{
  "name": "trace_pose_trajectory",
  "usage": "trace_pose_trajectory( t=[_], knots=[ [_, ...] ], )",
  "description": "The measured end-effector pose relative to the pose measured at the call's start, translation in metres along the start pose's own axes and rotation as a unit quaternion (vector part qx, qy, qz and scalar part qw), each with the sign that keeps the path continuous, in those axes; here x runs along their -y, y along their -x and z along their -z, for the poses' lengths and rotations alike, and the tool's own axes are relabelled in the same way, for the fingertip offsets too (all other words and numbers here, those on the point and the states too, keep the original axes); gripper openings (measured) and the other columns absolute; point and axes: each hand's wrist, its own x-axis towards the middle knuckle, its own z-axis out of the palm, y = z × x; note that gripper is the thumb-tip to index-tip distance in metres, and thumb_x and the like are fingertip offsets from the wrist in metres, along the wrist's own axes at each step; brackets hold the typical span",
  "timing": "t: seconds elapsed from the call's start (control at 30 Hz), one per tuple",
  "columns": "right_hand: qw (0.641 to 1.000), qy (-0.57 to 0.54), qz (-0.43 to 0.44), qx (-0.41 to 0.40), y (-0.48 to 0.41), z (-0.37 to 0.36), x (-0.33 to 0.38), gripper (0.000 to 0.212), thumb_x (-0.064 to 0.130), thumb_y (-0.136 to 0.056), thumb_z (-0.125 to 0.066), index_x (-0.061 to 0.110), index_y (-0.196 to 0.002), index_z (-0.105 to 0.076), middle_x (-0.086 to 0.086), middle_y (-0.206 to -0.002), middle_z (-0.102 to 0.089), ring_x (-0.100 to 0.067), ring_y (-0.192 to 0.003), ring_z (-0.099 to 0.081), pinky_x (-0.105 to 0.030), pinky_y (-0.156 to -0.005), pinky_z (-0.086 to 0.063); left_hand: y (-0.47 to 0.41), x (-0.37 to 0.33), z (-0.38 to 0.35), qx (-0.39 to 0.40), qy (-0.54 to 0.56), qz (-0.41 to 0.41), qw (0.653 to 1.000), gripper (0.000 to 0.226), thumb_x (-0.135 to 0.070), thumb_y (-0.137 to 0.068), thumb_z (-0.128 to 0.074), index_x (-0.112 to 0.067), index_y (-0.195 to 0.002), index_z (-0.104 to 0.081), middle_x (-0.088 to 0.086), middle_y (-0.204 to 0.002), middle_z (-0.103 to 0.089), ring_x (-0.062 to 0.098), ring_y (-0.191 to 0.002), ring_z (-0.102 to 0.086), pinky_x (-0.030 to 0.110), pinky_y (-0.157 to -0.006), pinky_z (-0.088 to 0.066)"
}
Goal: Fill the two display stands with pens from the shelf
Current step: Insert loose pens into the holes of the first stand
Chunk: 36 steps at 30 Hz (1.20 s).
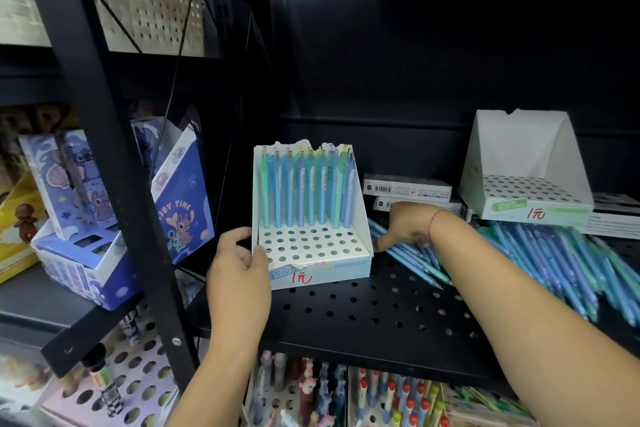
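Black perforated metal forms the shelf (363,308) that carries the task's things. Left stand (311,246): white card, at the shelf's centre, marked in red on its front lip. Standing pens (301,191), blue and green, fill its rear rows upright; the front rows of holes are bare. Right stand (519,146): the same make, at 2 o'clock from the first and well apart, raised on flat boxes (407,188), its perforated base bare. Loose pens (554,253) lie in a heap on the shelf at 3 o'clock from the left stand, running under the right stand's front edge.

Left hand (239,263): at the left stand's 8 o'clock corner, grasping it, thumb on the perforated base and fingers (239,234) curled round the side wall. Right hand (407,225): back uppermost, just beside the left stand's right wall, resting on the near end of the heap. Its fingers are hidden beneath the palm, so one cannot tell whether they hold a pen. A red thread (433,222) circles that wrist.

Blue cartoon cartons (180,204) stand at 9 o'clock, beyond the upright. More pens (391,399) stand in racks at 6 o'clock, below the shelf.
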Motion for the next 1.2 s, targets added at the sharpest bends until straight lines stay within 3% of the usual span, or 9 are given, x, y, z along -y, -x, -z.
trace_pose_trajectory(
  t=[0.1,0.2,0.33,0.47,0.73,0.83,0.93,1.1,1.2],
  knots=[
    [1.000,0.009,0.005,0.005,-0.002,0.000,0.000,0.050,0.037,-0.083,-0.070,-0.004,-0.108,-0.054,-0.014,-0.095,-0.062,-0.028,-0.089,-0.066,-0.036,-0.083,-0.056,0.000,0.000,0.000,-0.001,0.001,0.000,1.000,0.021,-0.015,-0.098,-0.047,-0.020,-0.118,-0.051,0.004,-0.068,-0.048,0.027,-0.072,-0.057,0.028,-0.056,-0.039],
    [0.999,0.038,0.011,-0.005,-0.002,0.001,0.000,0.040,0.038,-0.084,-0.069,0.005,-0.072,-0.051,-0.006,-0.062,-0.051,-0.018,-0.052,-0.049,-0.026,-0.053,-0.046,0.000,0.002,0.000,-0.001,-0.002,0.000,1.000,0.022,-0.016,-0.098,-0.047,-0.019,-0.119,-0.051,0.004,-0.068,-0.047,0.023,-0.069,-0.055,0.028,-0.055,-0.038],
    [1.000,-0.005,0.027,-0.004,-0.001,0.001,-0.004,0.035,0.029,-0.085,-0.066,0.011,-0.066,-0.043,-0.003,-0.054,-0.043,-0.016,-0.043,-0.038,-0.023,-0.050,-0.040,0.000,0.002,0.001,-0.001,-0.004,-0.002,1.000,0.023,-0.016,-0.098,-0.047,-0.019,-0.120,-0.050,0.003,-0.067,-0.047,0.023,-0.069,-0.055,0.028,-0.055,-0.039],
    [0.990,-0.129,0.044,-0.040,0.006,0.010,-0.014,0.021,0.019,-0.086,-0.060,0.012,-0.072,-0.047,-0.003,-0.063,-0.048,-0.013,-0.048,-0.041,-0.019,-0.041,-0.035,-0.001,0.004,0.000,-0.002,-0.007,-0.001,1.000,0.022,-0.015,-0.098,-0.047,-0.020,-0.119,-0.050,0.003,-0.067,-0.046,0.021,-0.068,-0.054,0.028,-0.056,-0.039],
    [0.906,-0.290,0.189,-0.243,0.023,0.034,-0.016,0.041,0.037,-0.086,-0.067,-0.003,-0.084,-0.061,-0.010,-0.076,-0.058,-0.018,-0.068,-0.054,-0.030,-0.067,-0.046,-0.008,0.007,-0.002,0.045,-0.025,0.003,0.999,0.027,-0.025,-0.097,-0.051,-0.019,-0.123,-0.049,0.001,-0.067,-0.045,0.016,-0.065,-0.052,0.027,-0.055,-0.038],
    [0.909,-0.281,0.212,-0.224,0.028,0.034,-0.014,0.038,0.040,-0.084,-0.068,0.003,-0.083,-0.067,-0.015,-0.081,-0.066,-0.024,-0.067,-0.060,-0.032,-0.069,-0.050,-0.010,0.007,-0.003,0.071,-0.031,0.007,0.997,0.033,-0.032,-0.093,-0.057,-0.022,-0.124,-0.049,0.003,-0.074,-0.046,0.017,-0.067,-0.052,0.028,-0.056,-0.040],
    [0.914,-0.294,0.202,-0.192,0.027,0.029,-0.019,0.041,0.043,-0.082,-0.068,0.005,-0.096,-0.071,-0.027,-0.105,-0.066,-0.041,-0.093,-0.064,-0.050,-0.089,-0.052,-0.012,0.011,-0.005,0.086,-0.040,0.015,0.995,0.042,-0.040,-0.090,-0.060,-0.025,-0.127,-0.048,0.004,-0.087,-0.051,0.022,-0.079,-0.059,0.029,-0.062,-0.044],
    [0.920,-0.321,0.178,-0.135,0.026,0.016,-0.031,0.029,0.031,-0.085,-0.070,0.009,-0.105,-0.070,-0.006,-0.107,-0.071,-0.008,-0.092,-0.065,-0.010,-0.069,-0.048,-0.013,0.013,-0.006,0.088,-0.050,0.013,0.995,0.045,-0.043,-0.089,-0.060,-0.026,-0.129,-0.046,0.002,-0.094,-0.052,0.021,-0.083,-0.059,0.026,-0.061,-0.041],
    [0.918,-0.341,0.161,-0.124,0.023,0.012,-0.036,0.034,0.030,-0.083,-0.073,0.010,-0.111,-0.066,-0.009,-0.108,-0.070,-0.013,-0.092,-0.066,-0.014,-0.063,-0.051,-0.013,0.011,-0.007,0.096,-0.069,0.007,0.993,0.048,-0.045,-0.090,-0.056,-0.025,-0.132,-0.044,0.000,-0.100,-0.052,0.018,-0.084,-0.058,0.025,-0.059,-0.039]
  ],
)
